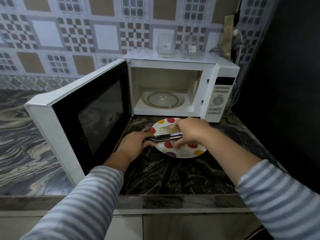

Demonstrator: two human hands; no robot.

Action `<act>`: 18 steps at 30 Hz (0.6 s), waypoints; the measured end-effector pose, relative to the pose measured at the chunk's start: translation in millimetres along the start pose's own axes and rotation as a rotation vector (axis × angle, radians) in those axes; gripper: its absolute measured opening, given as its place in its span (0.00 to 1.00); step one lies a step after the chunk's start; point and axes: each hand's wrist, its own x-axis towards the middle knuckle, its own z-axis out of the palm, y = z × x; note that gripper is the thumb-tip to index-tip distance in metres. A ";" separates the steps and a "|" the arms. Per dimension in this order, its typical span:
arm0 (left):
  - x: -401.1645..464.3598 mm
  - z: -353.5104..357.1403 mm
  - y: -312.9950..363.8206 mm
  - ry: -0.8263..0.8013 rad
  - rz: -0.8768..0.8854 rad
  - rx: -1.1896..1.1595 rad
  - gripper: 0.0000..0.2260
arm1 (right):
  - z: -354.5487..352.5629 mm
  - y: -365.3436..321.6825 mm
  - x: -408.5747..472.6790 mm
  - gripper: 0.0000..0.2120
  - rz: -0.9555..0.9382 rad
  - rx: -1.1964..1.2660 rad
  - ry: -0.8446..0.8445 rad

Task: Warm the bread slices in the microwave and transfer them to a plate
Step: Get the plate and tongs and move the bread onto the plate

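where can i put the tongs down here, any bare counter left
Bare dark counter lies between the plate and the counter's front edge, and right of the plate toward the dark wall. Crowded: between the open microwave door and the plate, where the left hand holds the tongs.

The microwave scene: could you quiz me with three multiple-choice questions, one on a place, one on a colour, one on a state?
1. Where is the plate?
A. inside the microwave
B. on the counter before it
C. on top of it

2. What colour is the microwave?
A. black
B. red
C. white

3. How is the door?
A. swung open
B. closed
C. removed

Answers:
1 B: the dotted plate lies on the dark counter.
2 C: its casing is white.
3 A: the cavity shows a bare glass turntable.
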 end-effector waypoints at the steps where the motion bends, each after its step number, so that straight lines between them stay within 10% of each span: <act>1: 1.8 1.0 -1.4 -0.007 0.005 0.015 0.16 | 4.4 6.7 -1.3 0.17 0.011 0.008 0.002; 18: -2.2 54.7 7.1 0.009 -0.272 0.029 0.32 | 106.3 -6.5 4.3 0.11 0.339 0.394 0.306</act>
